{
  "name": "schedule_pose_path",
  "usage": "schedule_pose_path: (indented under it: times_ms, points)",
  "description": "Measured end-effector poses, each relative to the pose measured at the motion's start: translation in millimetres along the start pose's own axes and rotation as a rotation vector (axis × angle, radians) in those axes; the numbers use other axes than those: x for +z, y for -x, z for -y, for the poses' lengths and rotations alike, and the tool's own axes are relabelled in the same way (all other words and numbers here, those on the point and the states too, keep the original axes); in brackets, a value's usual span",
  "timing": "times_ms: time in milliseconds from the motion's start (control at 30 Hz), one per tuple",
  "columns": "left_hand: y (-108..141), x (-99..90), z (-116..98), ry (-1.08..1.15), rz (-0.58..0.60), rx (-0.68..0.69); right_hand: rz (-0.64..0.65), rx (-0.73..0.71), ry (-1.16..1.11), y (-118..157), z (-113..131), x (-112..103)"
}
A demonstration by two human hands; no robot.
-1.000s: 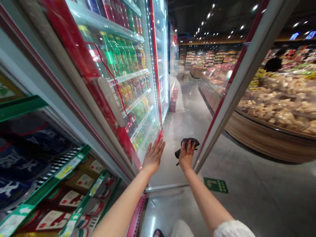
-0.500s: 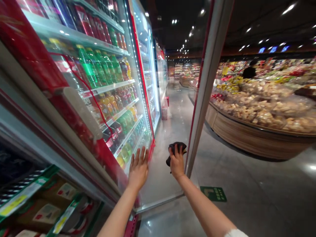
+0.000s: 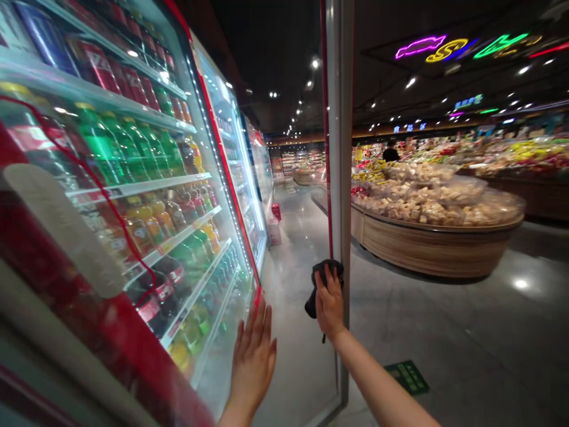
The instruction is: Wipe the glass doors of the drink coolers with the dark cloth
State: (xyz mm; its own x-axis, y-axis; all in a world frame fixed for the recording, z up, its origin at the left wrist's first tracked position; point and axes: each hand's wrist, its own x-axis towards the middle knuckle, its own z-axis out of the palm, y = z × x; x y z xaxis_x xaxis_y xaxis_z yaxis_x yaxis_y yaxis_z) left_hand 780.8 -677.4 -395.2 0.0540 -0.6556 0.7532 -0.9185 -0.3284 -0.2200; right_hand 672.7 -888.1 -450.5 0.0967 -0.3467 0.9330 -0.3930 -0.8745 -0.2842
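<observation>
My right hand (image 3: 329, 302) presses a bunched black cloth (image 3: 311, 305) against the glass door (image 3: 302, 362) of a drinks fridge, right beside the door's grey metal frame (image 3: 340, 148). The fingers lie over the cloth, and part of it hangs below them. My left hand (image 3: 254, 359) is held up lower and to the left, its palm facing the glass and its fingers stretched out. It holds nothing; I cannot tell if it touches the pane. Behind the glass are green bottles (image 3: 106, 145), orange drinks (image 3: 146, 222) and red cans (image 3: 98, 68).
A pale door handle (image 3: 62, 231) and a red cord (image 3: 115, 210) are at left. On the right stands a round wood-sided display (image 3: 427, 246) heaped with bagged goods, with a person (image 3: 391, 152) beyond it. A green floor sign (image 3: 406, 378) lies near my right forearm.
The view has swung to the right. My right hand has moved the black cloth over the glass to the door frame. My left hand stays stretched out and appears lower in view.
</observation>
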Motion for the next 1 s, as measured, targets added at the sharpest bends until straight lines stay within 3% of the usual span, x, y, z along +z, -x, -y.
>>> schedule_pose_path:
  times_ms: [200, 400, 667, 767, 933, 1000]
  points:
    - [2.5, 18.6, -0.1, -0.027, -0.132, 0.003, -0.055, -0.010, 0.100, 25.6, -8.8, 1.9]
    - [2.0, 31.3, -0.2, -0.025, -0.229, 0.014, -0.172, -0.047, 0.058, -29.4, -5.5, -0.8]
    - [-3.0, 49.7, 6.0, -0.045, -0.343, 0.102, -0.254, -0.295, 0.043, -47.6, -31.2, 4.1]
    - [-5.1, 54.3, 11.2, -0.068, -0.360, 0.156, -0.334, -0.241, 0.008, -60.9, -35.7, 6.5]
    - [-8.2, 63.5, 15.5, -0.117, -0.415, 0.166, -0.293, -0.193, 0.110, -15.6, -38.7, 21.4]
    - [-8.9, 67.8, 17.3, -0.127, -0.429, 0.170, -0.258, -0.211, 0.147, -12.3, -39.2, 27.8]
